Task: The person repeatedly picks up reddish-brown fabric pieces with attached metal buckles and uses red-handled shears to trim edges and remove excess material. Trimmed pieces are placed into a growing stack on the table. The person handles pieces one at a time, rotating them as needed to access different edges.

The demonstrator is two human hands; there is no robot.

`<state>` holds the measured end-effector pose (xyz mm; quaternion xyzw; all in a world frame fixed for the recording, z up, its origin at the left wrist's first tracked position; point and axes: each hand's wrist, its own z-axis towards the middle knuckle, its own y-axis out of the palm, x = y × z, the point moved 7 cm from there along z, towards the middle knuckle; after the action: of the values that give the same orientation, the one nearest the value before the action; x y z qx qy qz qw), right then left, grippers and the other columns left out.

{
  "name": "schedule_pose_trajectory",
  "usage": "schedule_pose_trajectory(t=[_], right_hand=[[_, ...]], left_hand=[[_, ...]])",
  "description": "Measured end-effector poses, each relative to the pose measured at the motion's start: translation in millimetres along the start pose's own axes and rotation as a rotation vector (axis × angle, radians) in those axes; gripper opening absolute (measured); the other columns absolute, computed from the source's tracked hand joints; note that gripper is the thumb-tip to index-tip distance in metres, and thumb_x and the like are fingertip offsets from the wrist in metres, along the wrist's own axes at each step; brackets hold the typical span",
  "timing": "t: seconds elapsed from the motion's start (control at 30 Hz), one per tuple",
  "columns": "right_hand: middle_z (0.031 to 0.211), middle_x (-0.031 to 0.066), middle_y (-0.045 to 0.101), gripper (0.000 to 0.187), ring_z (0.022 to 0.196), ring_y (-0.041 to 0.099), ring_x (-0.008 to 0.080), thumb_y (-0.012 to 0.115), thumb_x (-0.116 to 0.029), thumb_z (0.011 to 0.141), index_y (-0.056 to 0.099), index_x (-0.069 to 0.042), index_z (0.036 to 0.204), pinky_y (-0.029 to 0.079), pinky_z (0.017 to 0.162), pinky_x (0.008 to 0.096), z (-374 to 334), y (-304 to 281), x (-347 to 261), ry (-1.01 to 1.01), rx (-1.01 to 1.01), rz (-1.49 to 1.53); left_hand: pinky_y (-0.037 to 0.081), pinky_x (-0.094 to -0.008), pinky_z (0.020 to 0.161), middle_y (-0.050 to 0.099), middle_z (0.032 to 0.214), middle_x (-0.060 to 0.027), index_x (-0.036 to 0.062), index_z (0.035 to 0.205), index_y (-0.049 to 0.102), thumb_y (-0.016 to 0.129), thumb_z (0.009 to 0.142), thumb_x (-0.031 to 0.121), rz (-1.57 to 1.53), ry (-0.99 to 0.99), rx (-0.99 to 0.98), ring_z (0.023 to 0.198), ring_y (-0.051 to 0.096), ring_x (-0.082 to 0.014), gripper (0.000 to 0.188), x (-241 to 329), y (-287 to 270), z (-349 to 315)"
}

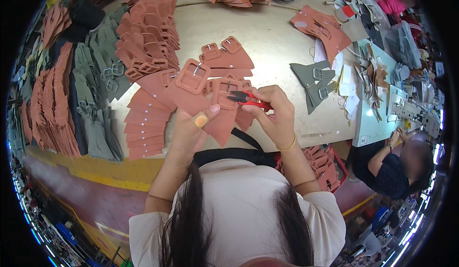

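My left hand [193, 126] is closed on a terracotta strap piece [221, 123], thumb on top, with a covered square buckle at its upper end. In my right hand [276, 111] is a pair of red thread snips [256, 99], pinched between thumb and fingers. Their dark blades lie over the buckle of the held piece. Just above my left hand another terracotta buckle [193, 76] rests on its strap. A fanned stack of terracotta pieces [146, 123] spreads out beside my left hand, and more buckled pieces [227, 59] lie beyond.
Piles of terracotta straps [148, 32] and dark green straps [98, 76] cover the table's left side. To the right lie green buckled pieces [313, 80] and terracotta pieces [322, 28]. A red crate [340, 166] of pieces stands below the edge. A co-worker [394, 166] sits at a sewing machine [416, 111].
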<state>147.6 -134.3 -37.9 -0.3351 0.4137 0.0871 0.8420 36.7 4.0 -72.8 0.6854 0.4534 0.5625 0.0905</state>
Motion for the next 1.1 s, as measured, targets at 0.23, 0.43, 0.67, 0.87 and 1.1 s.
schedule_pose_trajectory(t=[0.23,0.43,0.67,0.87,1.1], right_hand=[[0.083,0.0085,0.067,0.031,0.074,0.061,0.0205,0.084,-0.012,0.066,0.065,-0.002,0.088,0.044,0.064,0.0292,4.2,-6.5,-14.1,-0.097,-0.004,-0.127],[0.083,0.0084,0.068,0.031,0.073,0.061,0.0209,0.084,-0.012,0.065,0.065,-0.003,0.087,0.044,0.067,0.0298,4.5,-7.4,-16.4,-0.124,0.005,-0.12],[0.085,0.0073,0.067,0.031,0.072,0.061,0.02,0.084,-0.012,0.065,0.065,-0.004,0.088,0.042,0.065,0.0301,3.4,-5.8,-15.2,-0.127,-0.005,-0.129],[0.083,0.0028,0.064,0.028,0.07,0.06,0.0182,0.081,-0.021,0.068,0.064,-0.009,0.087,0.038,0.06,0.0317,3.2,-2.0,-12.9,-0.193,0.025,-0.181],[0.083,0.0041,0.063,0.025,0.071,0.059,0.0128,0.08,-0.015,0.073,0.062,-0.007,0.088,0.04,0.063,0.0268,0.7,0.9,1.1,-0.043,0.033,0.039]], left_hand=[[0.047,-0.0346,0.098,0.051,0.13,-0.0161,-0.0036,0.136,0.037,0.059,0.085,-0.008,0.031,0.098,0.043,0.118,0.054,-0.0224,0.056,10.1,4.0,-3.5],[0.046,-0.0347,0.099,0.049,0.133,-0.018,-0.0047,0.138,0.034,0.059,0.085,-0.008,0.063,0.115,0.0,0.119,0.053,-0.0218,0.058,13.6,9.9,-6.3],[0.046,-0.0319,0.097,0.053,0.129,-0.016,-0.0047,0.137,0.036,0.059,0.085,-0.007,0.11,0.122,0.023,0.116,0.054,-0.0189,0.057,7.1,5.3,-5.9],[0.048,-0.0298,0.091,0.058,0.119,-0.0121,-0.0039,0.134,0.041,0.06,0.085,-0.007,0.166,0.138,0.052,0.106,0.059,-0.017,0.052,4.0,1.5,-6.7],[0.046,-0.0329,0.096,0.054,0.119,-0.0096,-0.0024,0.131,0.04,0.06,0.087,-0.002,0.101,0.083,0.047,0.112,0.055,-0.017,0.048,5.2,5.4,-6.4]])
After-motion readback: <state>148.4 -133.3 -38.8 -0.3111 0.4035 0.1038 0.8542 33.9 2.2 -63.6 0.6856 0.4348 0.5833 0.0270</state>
